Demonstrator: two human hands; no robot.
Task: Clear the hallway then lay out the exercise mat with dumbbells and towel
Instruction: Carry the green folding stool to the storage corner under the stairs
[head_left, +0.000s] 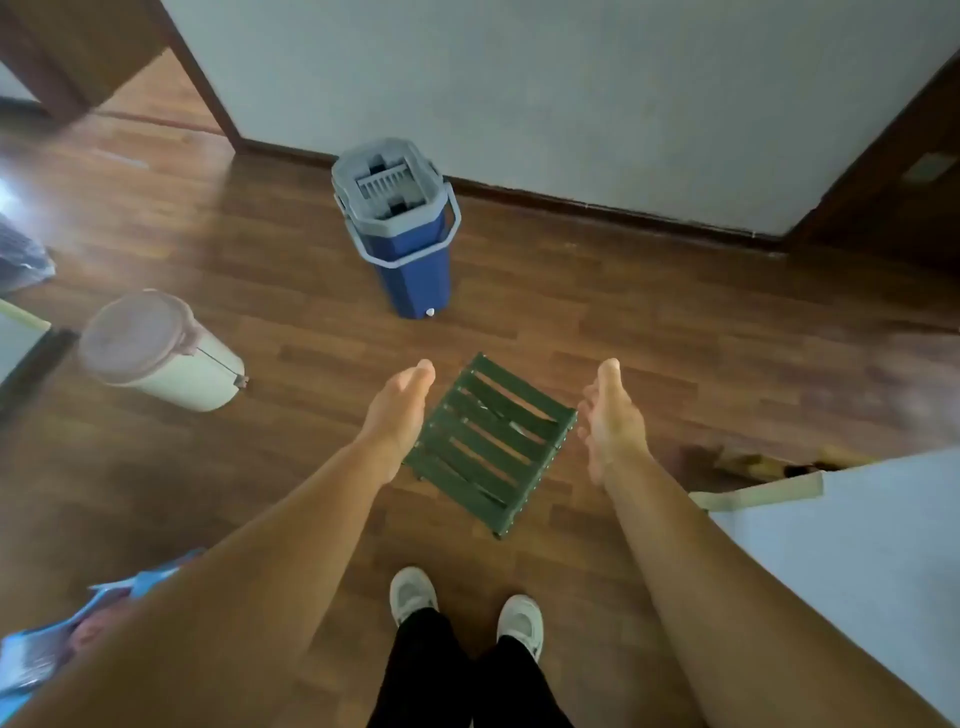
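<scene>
Down below, a brown wooden plank floor (675, 338) shines a little. At the far side stands a plain pale wall (519, 78) with a dark strip along its bottom.

A small green plastic stool with slats (488, 447) sits on the floor, just in front of the person's white shoes (413, 592). The left hand (397, 410) and the right hand (613, 415) reach out on each side of the stool. Their fingers are straight and loose and hold nothing. It is hard to tell if the left hand touches the stool's corner.

A tall blue mop bucket with a grey top and handle (415, 270) stands near the wall, well apart from the stool. A round white bin with a pinkish lid (171, 358) stands to the left.

A blue packet (62, 634) at the bottom left edge has print too blurry to read.

Bare floor lies open between the stool, bucket and bin.
</scene>
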